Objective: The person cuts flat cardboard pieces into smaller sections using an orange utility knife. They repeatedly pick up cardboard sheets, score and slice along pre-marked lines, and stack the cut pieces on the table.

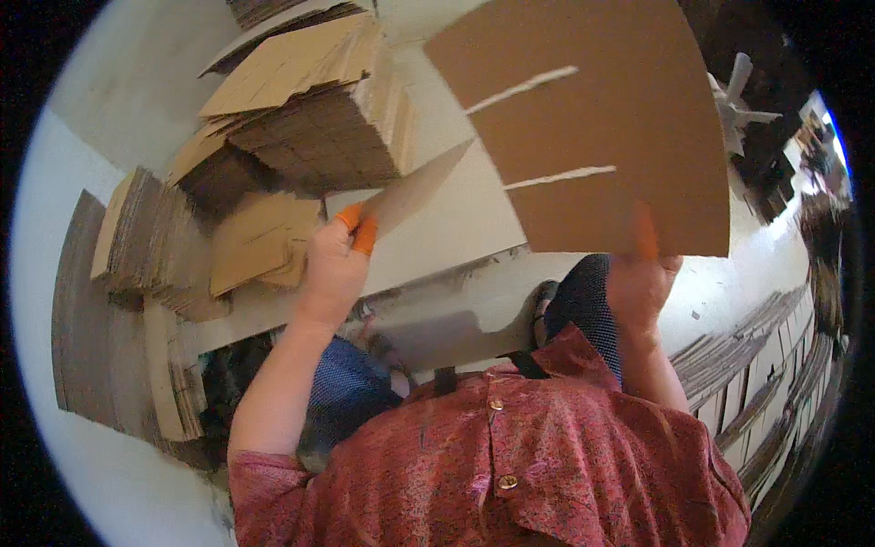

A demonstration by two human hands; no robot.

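Observation:
In my right hand [641,287] is a large brown cardboard sheet [638,109], gripped at its lower edge and raised over the right side of the view. Two pale, slot-like strips run inward from its left edge. An orange finger cover shows, slightly blurred, on a finger of this hand. Orange covers also sit on the fingertips of my left hand [330,269], which pinches a thinner-looking cardboard piece [417,193]. That piece is tilted, seen almost edge-on, over a white work surface [469,214]. The two pieces are apart.
A tall stack of cardboard sheets [319,137] stands at the far left, with a smaller pile [264,242] nearer me. More upright cardboard [137,228] lines the left side. Bundled cardboard [747,356] lies at the lower right. A white fan [740,108] stands at the far right.

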